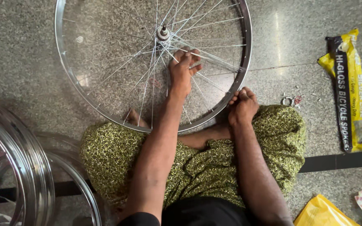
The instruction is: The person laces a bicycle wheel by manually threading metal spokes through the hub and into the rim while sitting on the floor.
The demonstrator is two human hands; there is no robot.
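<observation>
Behind the wheel rim (244, 62), right hand (243, 106) fingertips stay hidden.

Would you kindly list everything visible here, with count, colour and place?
wheel: one, silver rim and spokes, flat on the floor ahead
hub: one, silver, wheel centre
spare rims: at least two, chrome, lower left
spoke packet: one, yellow and black, right
small metal bits: a few, silver, by the packet
bag: one, yellow, bottom right
floor: grey speckled stone
left hand: among the spokes
right hand: on the wheel's rim
</observation>
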